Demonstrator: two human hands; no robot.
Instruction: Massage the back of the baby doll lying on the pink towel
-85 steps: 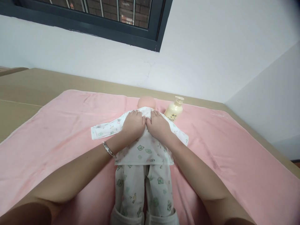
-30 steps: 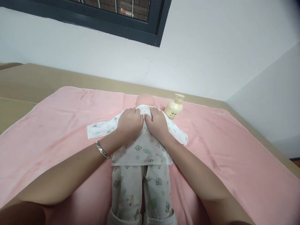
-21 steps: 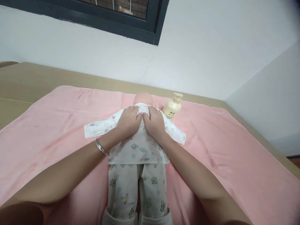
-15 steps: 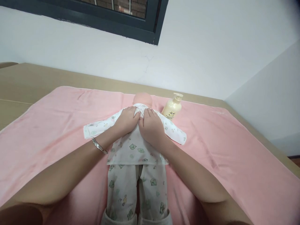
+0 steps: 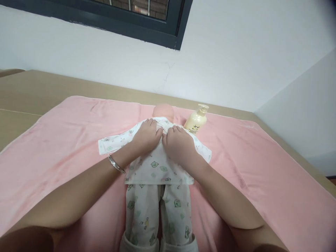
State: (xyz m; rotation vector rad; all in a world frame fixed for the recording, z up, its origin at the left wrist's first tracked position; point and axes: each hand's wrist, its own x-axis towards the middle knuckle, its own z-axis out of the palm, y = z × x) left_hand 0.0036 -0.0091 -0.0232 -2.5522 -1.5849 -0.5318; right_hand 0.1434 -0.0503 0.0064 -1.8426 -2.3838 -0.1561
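On the pink towel point(image 5: 65, 140), seen from your head camera, a baby doll point(image 5: 159, 164) lies with its bald head at 12 o'clock and its legs running down toward you at 6 o'clock. It wears a white top and trousers printed with small green bears, and its 2 sleeves spread out toward 9 and 3 o'clock.

Your left hand point(image 5: 145, 137) rests palm down on the doll's upper back, fingers curled over the cloth near the collar; whether they pinch the fabric or only press on it cannot be told. A silver bangle point(image 5: 116, 163) sits on that wrist. Your right hand point(image 5: 180, 145) lies just beside it, touching it at the thumbs, also palm down on the top, fingers bent into the cloth at the neck, grip equally unclear.

At 1 o'clock from the doll's head stands a cream pump bottle point(image 5: 195, 121), upright, just beyond your right fingertips. The towel covers a tan tabletop point(image 5: 31, 91) against a white wall point(image 5: 236, 52), with a dark window frame point(image 5: 181, 28) at 12 o'clock.
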